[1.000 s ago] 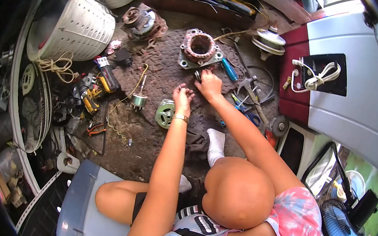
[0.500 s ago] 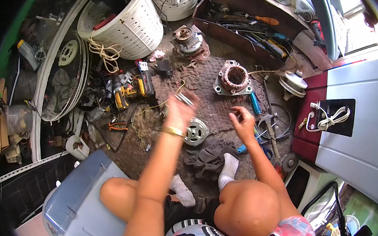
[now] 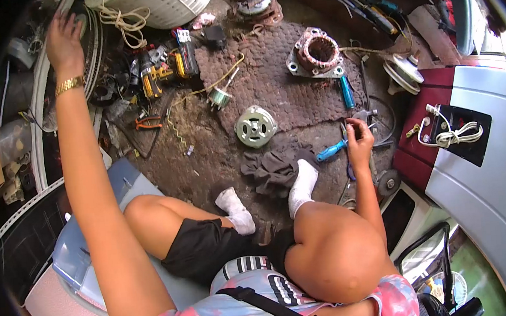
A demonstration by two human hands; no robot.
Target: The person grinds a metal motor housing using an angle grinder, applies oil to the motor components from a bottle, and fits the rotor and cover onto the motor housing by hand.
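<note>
The left hand is hovering spread at upper left, best clearing the white frame, while the right hand is curling right of centre, any pinch impossible to tell.

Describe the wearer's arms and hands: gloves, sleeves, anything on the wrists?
Left hand and right hand: no gloves. A gold-coloured band circles the left wrist; can't tell if watch or bracelet. None shows on the right. Short sleeves, tie-dye style in pink and light blue, leave the forearms uncovered.
</note>
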